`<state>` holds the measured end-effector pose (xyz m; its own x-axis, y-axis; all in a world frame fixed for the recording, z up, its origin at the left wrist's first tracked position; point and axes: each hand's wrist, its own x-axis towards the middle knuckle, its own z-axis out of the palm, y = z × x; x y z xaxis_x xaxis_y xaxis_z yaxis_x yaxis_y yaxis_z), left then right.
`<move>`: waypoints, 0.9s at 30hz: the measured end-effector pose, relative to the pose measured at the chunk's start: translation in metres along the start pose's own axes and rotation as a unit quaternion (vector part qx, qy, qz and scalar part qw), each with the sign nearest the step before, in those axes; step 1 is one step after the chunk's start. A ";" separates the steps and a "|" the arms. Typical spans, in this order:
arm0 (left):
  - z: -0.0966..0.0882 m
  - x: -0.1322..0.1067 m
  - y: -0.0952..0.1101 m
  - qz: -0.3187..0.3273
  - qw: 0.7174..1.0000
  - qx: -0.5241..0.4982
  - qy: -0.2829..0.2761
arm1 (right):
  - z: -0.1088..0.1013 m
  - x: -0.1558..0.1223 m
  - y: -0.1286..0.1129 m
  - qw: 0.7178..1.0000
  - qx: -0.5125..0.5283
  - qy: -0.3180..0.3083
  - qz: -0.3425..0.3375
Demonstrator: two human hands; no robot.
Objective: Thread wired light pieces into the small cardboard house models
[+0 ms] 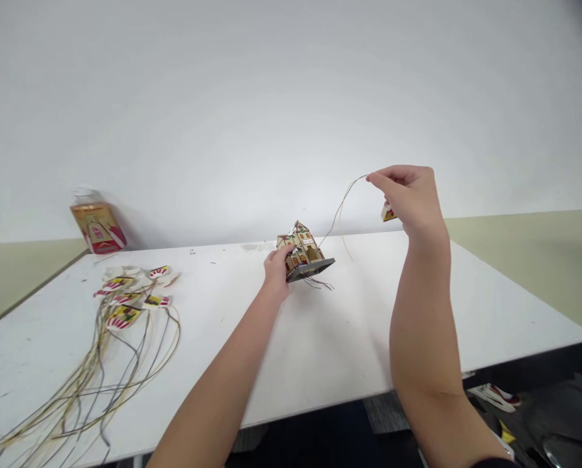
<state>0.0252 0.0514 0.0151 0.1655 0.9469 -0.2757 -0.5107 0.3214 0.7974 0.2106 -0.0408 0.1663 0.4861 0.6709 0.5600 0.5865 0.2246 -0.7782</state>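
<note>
Tilted above the white table, a miniature house (298, 248) on a dark base is held by my left hand (275, 268), fingers wrapped round its left side. Short thin wires (320, 283) hang below the base. Higher up on the right, my right hand (408, 195) pinches a thin wire (342, 205) between thumb and fingertips. That wire curves down to the house's right side; whether it enters the house I cannot tell. A small red, yellow and white piece (388, 212) shows beneath my right hand, mostly hidden by it.
Several striped red, yellow and white pieces (124, 316) with long wires (96, 383) lie on the left of the white table (340, 351). A bottle of amber liquid (99, 224) stands at the back left by the wall. A shoe (495, 396) is below the table at right.
</note>
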 end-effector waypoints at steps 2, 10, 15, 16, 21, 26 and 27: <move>0.000 -0.002 0.001 0.019 0.999 0.019 0.023 | 0.002 0.003 0.007 0.999 -0.014 0.030 -0.019; -0.001 -0.001 -0.004 0.096 0.991 0.043 0.084 | 0.002 0.009 0.021 0.998 -0.018 0.044 -0.047; -0.003 0.000 -0.006 0.151 0.983 0.067 0.082 | 0.006 0.007 0.017 0.998 -0.023 0.038 -0.054; -0.003 0.000 -0.006 0.162 0.981 0.072 0.079 | 0.007 0.006 0.017 0.998 -0.024 0.036 -0.055; -0.006 -0.001 -0.009 0.214 0.967 0.116 0.068 | 0.014 0.007 0.017 0.998 -0.020 0.013 -0.066; -0.005 -0.003 -0.009 0.239 0.960 0.134 0.050 | 0.022 0.007 0.015 0.996 -0.029 0.002 -0.089; -0.005 -0.004 -0.009 0.241 0.960 0.138 0.046 | 0.024 0.006 0.013 0.995 -0.032 -0.002 -0.093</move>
<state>0.0249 0.0444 0.0063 -0.1160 0.9854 0.1249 -0.2642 -0.1518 0.9524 0.2059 -0.0165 0.1527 0.3636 0.6249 0.6909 0.7065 0.2985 -0.6417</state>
